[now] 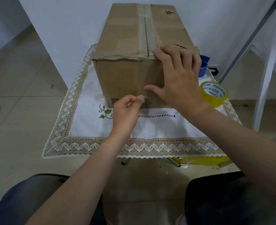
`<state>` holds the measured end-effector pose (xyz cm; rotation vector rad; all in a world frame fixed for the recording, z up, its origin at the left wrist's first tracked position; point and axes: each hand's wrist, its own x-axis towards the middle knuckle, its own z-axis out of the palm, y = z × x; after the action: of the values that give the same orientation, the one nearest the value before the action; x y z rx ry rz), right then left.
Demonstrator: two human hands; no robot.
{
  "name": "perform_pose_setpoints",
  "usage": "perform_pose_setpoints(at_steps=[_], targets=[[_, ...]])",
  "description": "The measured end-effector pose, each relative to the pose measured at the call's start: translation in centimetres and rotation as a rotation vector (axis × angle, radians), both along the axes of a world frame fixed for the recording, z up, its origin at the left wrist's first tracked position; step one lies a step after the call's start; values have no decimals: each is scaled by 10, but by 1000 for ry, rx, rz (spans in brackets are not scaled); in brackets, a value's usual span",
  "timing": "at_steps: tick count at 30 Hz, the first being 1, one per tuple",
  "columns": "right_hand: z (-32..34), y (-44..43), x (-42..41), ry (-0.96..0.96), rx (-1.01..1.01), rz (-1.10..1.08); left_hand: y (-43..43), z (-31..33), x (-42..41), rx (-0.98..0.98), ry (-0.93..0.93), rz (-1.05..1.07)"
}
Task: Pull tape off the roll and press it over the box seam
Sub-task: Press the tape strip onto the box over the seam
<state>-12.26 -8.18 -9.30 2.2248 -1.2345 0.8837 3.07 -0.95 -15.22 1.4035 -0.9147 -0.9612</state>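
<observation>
On the lace-edged cloth (88, 124) covering a small table, the cardboard box (126, 46) stands lengthwise away from the person, its top seam (146, 30) running down the middle and already lying under a pale strip of tape. The right hand (178, 75) is spread flat over the near top corner, fingers on the lid and thumb down on the front face, steadying the box. The left hand (127, 108) is closed, thumb and forefinger pinching what looks like the clear tape end (144, 95) low on the front face. To do this well, I judge, the tape end should be drawn taut and straight below the seam line, then rubbed down from the edge outward so no bubble or crease forms. The box looks worn, with a ragged front lip and torn patches. The yellow tape roll (214, 93) lies on the cloth just right of the box, beside the right wrist, apart from both hands.
</observation>
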Motion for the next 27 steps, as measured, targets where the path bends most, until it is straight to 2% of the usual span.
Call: perform_pose_setpoints(at_steps=[6,10,14,20,25,27], targets=[[17,-6,-2,-115,9,8,-3,-5,0,-41,-18,38],[-13,1,-7,-8,-53,-44,-4,-5,-2,-64,-48,59],[-13,1,-10,36,-35,-42,-3,-5,-2,-77,-77,61],[5,-2,-10,-155,-19,6,-3,-2,-3,-71,-91,71],[-16,5,-11,8,3,-57,-2,-3,-4,-64,-101,77],[-12,6,-12,0,18,-57,-2,-3,-3,-62,-105,73]])
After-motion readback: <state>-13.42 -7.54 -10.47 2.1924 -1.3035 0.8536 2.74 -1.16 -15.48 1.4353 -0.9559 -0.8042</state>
